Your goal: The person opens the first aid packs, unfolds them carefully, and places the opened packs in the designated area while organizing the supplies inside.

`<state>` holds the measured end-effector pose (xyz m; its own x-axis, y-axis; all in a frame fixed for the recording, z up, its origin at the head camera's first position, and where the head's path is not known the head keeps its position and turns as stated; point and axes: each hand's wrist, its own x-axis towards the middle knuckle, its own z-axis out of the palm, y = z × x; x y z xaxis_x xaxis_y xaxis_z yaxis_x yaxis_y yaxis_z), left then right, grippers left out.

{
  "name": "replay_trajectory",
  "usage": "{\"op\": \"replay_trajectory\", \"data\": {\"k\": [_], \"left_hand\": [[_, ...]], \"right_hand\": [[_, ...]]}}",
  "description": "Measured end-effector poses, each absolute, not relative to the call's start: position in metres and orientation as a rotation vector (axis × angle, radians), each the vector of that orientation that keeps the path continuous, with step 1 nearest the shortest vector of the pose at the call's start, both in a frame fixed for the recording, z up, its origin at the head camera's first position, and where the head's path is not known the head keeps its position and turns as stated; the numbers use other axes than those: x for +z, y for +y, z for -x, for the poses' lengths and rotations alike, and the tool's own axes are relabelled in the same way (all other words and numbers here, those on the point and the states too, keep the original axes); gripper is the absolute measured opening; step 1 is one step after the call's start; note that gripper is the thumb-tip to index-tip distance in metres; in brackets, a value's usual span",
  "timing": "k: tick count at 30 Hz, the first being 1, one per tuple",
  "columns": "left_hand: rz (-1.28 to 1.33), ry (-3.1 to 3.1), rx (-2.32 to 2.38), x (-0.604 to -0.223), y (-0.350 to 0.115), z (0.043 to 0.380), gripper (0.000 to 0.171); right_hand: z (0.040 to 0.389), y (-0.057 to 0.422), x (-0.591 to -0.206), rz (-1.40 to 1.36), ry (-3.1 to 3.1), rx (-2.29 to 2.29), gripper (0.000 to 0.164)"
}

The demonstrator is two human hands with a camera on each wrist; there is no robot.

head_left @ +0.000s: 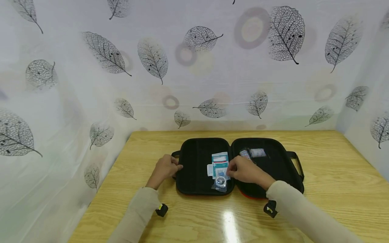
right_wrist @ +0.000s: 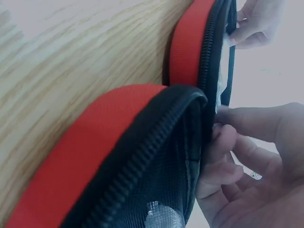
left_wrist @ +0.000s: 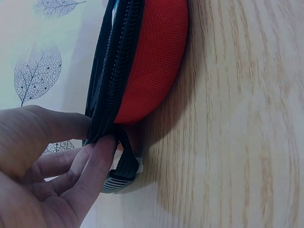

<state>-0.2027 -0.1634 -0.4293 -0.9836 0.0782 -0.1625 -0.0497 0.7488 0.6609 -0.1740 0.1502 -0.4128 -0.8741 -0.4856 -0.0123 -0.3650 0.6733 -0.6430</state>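
An unzipped case [head_left: 187,170], black inside and red outside, lies spread on the table. At its left edge my left hand [head_left: 165,167] pinches the zippered rim, thumb inside and fingers outside, beside a black strap handle [left_wrist: 127,164]. Flat teal-and-white packets [head_left: 219,158] lie in the left half near the hinge. In front of them is a white roll in clear wrapping [head_left: 221,182]. My right hand [head_left: 244,169] reaches over the hinge with curled fingers, fingertips right at the packets' right edge; I cannot tell what they pinch.
Two wrapped white rolls [head_left: 258,153] lie at the back of the case's right half. A second handle [head_left: 297,165] sticks out on the right. Wooden table [head_left: 331,168] surrounds the case, and a leaf-patterned curtain [head_left: 209,77] hangs behind.
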Motion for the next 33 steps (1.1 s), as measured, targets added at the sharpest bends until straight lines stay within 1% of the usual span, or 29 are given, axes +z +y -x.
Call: {"op": "replay_trajectory", "data": {"k": [6,18,24,26,33], "left_hand": [[-0.017,2.761,1.062,-0.429,-0.164,0.203,0.014],[-0.021,2.761,1.063,-0.430,-0.164,0.203,0.014],[-0.018,2.766,1.050,-0.431,-0.163,0.205,0.021],[-0.022,2.767,1.050,-0.431,-0.163,0.205,0.022],[-0.004,2.764,1.055,-0.432,-0.164,0.205,0.013]], "right_hand": [[0.174,0.155,-0.409,0.606,2.704,-0.990,0.014],[0.177,0.175,-0.393,0.457,2.705,-1.115,0.011],[0.179,0.195,-0.385,0.360,2.745,-1.144,0.014],[0.180,0.204,-0.383,0.336,2.758,-1.147,0.015],[0.178,0.237,-0.378,0.261,2.791,-1.150,0.018]]}}
